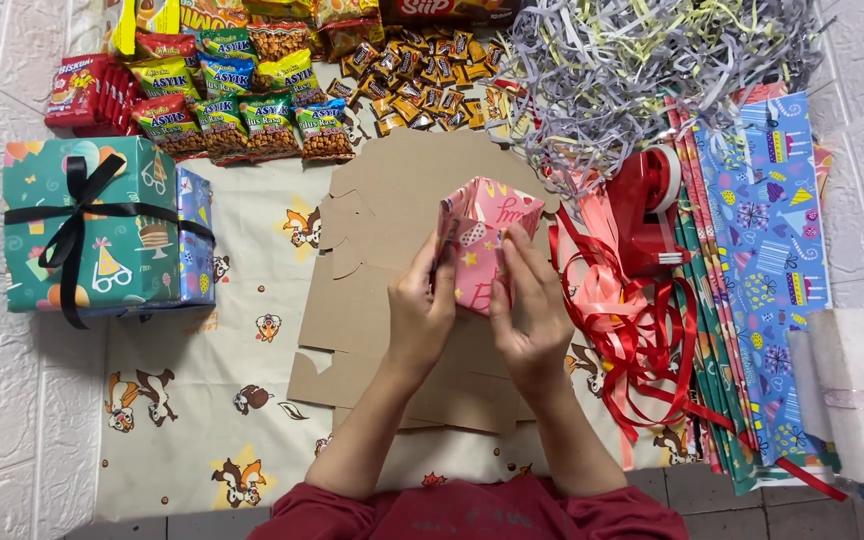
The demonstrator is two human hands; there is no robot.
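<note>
At nine o'clock sits a teal gift box tied with a black ribbon, and at eleven o'clock lie rows of snack packets on the cartoon-printed cloth. At the centre, the left hand comes up from six o'clock with its forearm angled inward, fingers curled and thumb pressed against the left edge of the pink wrapped box, gripping it. The box is held tilted above a stack of flat brown cardboard; its paper is pink with small stars and script, one end folded into a flap with dotted lining showing. The right hand mirrors the left, fingers bent and clasped on the box's right side, thumb lying along its face. At three o'clock lie loops of red ribbon, a red tape dispenser and sheets of blue patterned wrapping paper; at one o'clock, a heap of shredded paper.
</note>
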